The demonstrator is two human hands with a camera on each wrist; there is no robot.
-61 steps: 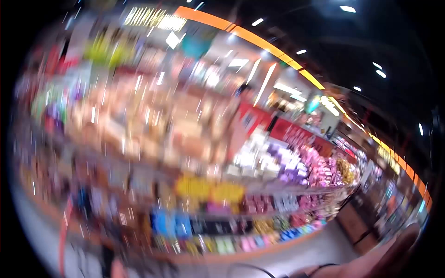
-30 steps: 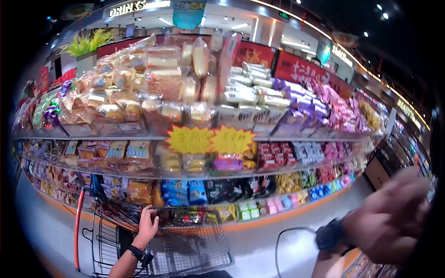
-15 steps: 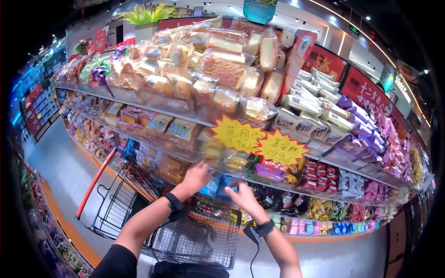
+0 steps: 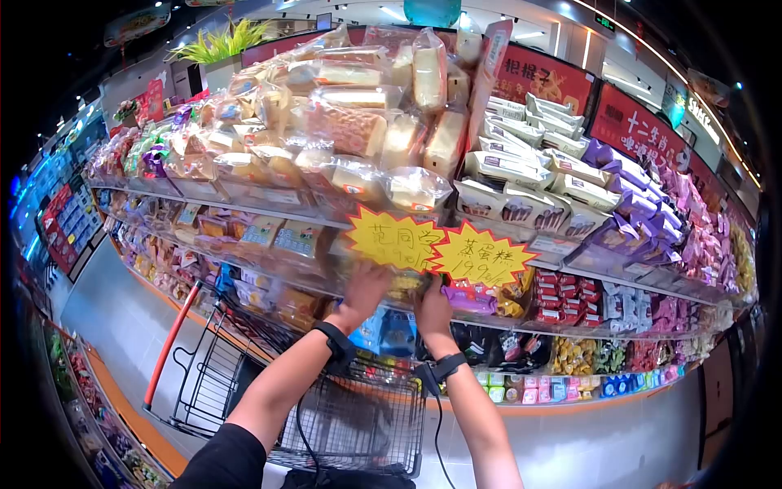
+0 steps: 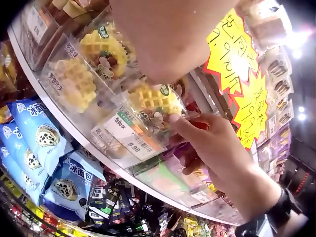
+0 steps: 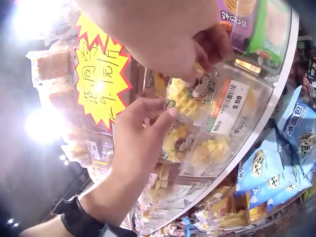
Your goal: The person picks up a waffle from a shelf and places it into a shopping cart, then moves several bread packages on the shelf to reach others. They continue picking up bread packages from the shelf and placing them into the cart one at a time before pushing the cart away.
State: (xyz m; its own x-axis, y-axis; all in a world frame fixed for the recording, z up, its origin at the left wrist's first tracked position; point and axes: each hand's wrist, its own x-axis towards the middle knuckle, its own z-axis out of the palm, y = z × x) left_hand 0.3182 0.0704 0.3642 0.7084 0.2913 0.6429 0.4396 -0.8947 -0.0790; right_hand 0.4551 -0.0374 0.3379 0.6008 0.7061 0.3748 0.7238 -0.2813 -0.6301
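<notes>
Waffles in clear packs fill a clear-fronted shelf bin. One waffle pack (image 5: 153, 101) lies between both hands, behind a 9.90 price tag (image 5: 129, 137). My left hand (image 6: 138, 133) has its thumb and index finger at one edge of this pack, pinching it in the right wrist view. At the opposite edge, my right hand (image 5: 212, 143) grips with its thumb against the wrapper and its fingers curled. In the head view, the left hand (image 4: 366, 289) is blurred and the right hand (image 4: 432, 306) is beside it, under the yellow price signs (image 4: 481, 254).
A black wire shopping cart (image 4: 358, 432) with a red handle (image 4: 173, 342) stands below my arms. Wrapped breads (image 4: 350, 130) pile on the shelf above. Blue bags (image 5: 42, 131) hang or lie below the waffle bin. Cables trail from both wrists.
The view swings from a blur to the shelf. My right hand comes in from the far right, the left rises from over the cart, and both reach up to the waffle bin.
</notes>
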